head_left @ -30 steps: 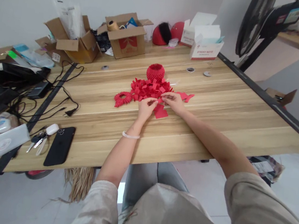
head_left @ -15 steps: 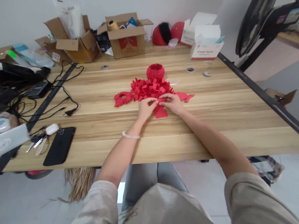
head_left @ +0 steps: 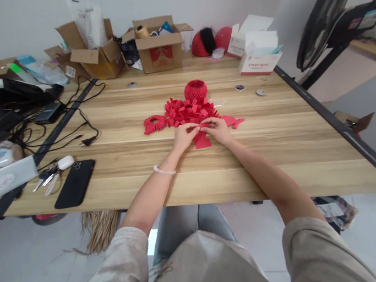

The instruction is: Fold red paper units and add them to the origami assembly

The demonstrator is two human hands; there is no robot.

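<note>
Between my two hands is a small piece of red paper [head_left: 204, 126], pinched from both sides. My left hand [head_left: 185, 135] grips its left end between thumb and fingers, and my right hand [head_left: 218, 129] has the right end. Flat red paper sheets [head_left: 203, 143] lie on the table just below my fingers. Beyond them is a heap of folded red paper pieces [head_left: 192, 110]. A round red folded-paper bowl [head_left: 195, 90] stands behind the heap. To its left lies a red folded-paper ring [head_left: 154, 124]. More red paper [head_left: 231, 121] lies right of my right hand.
On the wooden table [head_left: 130, 161], a black phone [head_left: 75, 184], keys [head_left: 52, 175] and black cables [head_left: 81, 120] lie at left. Open cardboard boxes [head_left: 161, 54] and a sticky note box [head_left: 258, 66] stand along the back. A fan [head_left: 321, 38] is at far right.
Almost nothing differs. Both hands keep their pinch on the small red paper, with only a very slight shift of the fingers.
</note>
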